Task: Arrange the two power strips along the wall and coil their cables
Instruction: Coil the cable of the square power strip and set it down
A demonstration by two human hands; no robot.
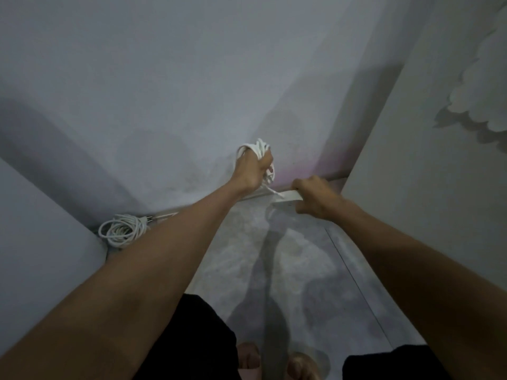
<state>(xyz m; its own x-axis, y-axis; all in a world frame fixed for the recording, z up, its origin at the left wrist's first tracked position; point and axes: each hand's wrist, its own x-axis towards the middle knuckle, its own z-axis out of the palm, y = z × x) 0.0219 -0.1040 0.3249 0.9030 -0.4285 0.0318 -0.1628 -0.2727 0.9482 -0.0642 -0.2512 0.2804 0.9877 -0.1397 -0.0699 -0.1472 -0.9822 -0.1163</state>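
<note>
As held — power strip (288, 195) lengthwise along wall (164, 91)

Person, head-camera view: limbs and clothing

Both forearms are seen bare, no sleeves, watch or rings visible. Left hand (251, 168), right hand (315, 197). Black shorts (192, 338) are worn; feet (248, 357) are bare.

Dim corner — grey walls (164, 78), mottled floor (288, 256).

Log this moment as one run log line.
left hand: gripping coiled white cable | right hand: holding power strip at wall base | second coiled cable: on floor, left corner
</note>
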